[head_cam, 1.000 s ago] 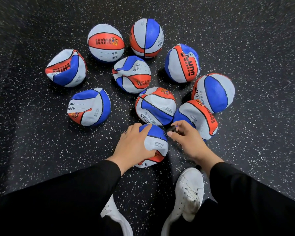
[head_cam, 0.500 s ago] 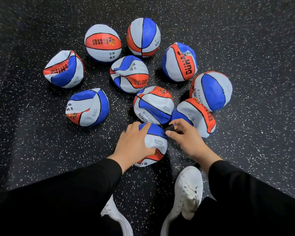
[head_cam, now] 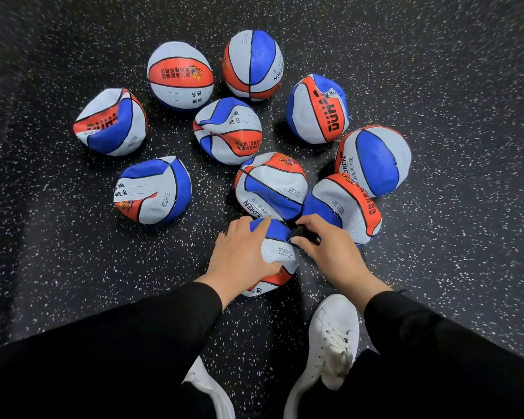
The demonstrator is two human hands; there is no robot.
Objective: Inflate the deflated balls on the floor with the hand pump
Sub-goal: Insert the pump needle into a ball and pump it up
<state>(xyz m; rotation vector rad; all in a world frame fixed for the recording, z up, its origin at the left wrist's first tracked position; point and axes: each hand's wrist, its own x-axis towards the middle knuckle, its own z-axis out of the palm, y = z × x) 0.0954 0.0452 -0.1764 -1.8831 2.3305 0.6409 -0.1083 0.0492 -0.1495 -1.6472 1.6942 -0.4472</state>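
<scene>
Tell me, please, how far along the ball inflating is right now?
Early. Two far balls look round already. In hand: left hand holds the nearest ball while right hand pinches a black pump tip against it. Other balls, like the crumpled one, remain.

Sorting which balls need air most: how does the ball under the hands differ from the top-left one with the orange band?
The held ball is crumpled and caved in; the banded ball looks nearly round. The held ball is gripped by the left hand, with the right hand pinching a black pump nozzle at it; the banded ball lies untouched. Both are white, blue and orange.
</scene>
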